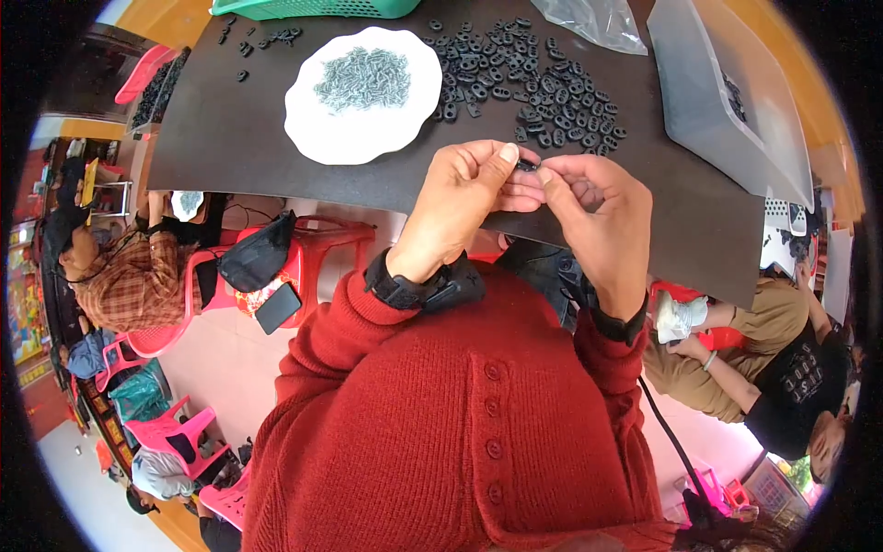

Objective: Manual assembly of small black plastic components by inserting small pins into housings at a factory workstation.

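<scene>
Above the near edge of the dark table, my left hand (463,201) pinches a small black plastic cord lock (526,166) between thumb and fingers. My right hand (602,207) comes to it from the other side, thumb and forefinger pressed together at its end. Whatever lies between those right fingertips is too small to make out. Just beyond my hands spreads a pile of black cord lock parts (561,101), many with two holes. To their left, a white scalloped plate (336,145) holds a heap of small silver metal springs (363,78).
A translucent plastic bin (704,110) stands at the table's right, with a clear plastic bag (598,23) beside it. At the far left is a green basket (313,7). Co-workers sit on both sides. A red chair (326,248) carries a black bag and a phone (278,308).
</scene>
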### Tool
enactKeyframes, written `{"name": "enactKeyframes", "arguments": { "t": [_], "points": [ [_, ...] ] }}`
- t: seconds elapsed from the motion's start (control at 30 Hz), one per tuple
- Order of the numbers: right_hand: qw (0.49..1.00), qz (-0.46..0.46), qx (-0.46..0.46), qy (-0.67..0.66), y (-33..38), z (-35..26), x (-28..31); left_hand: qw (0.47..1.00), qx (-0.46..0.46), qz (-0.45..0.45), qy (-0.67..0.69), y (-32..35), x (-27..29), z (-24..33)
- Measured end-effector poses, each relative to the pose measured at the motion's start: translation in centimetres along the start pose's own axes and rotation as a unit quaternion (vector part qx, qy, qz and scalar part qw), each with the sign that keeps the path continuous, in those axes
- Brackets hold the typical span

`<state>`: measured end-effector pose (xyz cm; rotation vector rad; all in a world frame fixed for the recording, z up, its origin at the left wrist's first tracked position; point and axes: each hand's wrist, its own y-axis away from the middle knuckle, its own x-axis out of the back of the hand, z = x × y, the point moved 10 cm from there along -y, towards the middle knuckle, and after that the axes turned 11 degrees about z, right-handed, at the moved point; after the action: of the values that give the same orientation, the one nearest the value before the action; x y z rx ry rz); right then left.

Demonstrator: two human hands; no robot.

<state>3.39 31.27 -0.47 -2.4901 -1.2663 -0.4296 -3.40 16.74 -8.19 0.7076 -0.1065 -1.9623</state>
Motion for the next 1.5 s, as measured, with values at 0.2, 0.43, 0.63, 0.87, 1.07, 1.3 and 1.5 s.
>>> {"name": "enactKeyframes", "arguments": {
  "t": [0.2,0.43,0.63,0.87,1.07,1.3,1.5],
  "points": [
    [0.996,0.01,0.053,0.074,-0.1,-0.7,0.2,0.998,-0.04,0.011,-0.056,0.5,-1.0,0.7],
    [0.99,-0.007,0.109,0.088,-0.8,-1.2,0.6,0.994,-0.05,0.021,-0.09,0.4,-1.6,0.8],
    [0.994,-0.03,0.077,0.064,-1.1,0.4,1.2,0.988,-0.076,0.028,-0.132,0.3,-2.3,1.2],
    [0.996,-0.005,0.041,0.073,-1.5,2.0,2.5,0.905,-0.23,0.086,-0.349,-0.8,-1.9,3.6],
    [0.987,-0.018,0.086,0.137,-0.4,2.4,3.4,0.724,-0.327,0.116,-0.596,0.0,-3.1,5.1],
    [0.993,-0.022,0.061,0.102,0.6,3.8,4.8,0.698,-0.317,0.157,-0.623,0.9,-3.1,5.0],
    [0.992,-0.028,0.069,0.098,1.3,3.5,5.7,0.693,-0.359,0.137,-0.61,1.4,-3.4,5.4]
  ]
}}
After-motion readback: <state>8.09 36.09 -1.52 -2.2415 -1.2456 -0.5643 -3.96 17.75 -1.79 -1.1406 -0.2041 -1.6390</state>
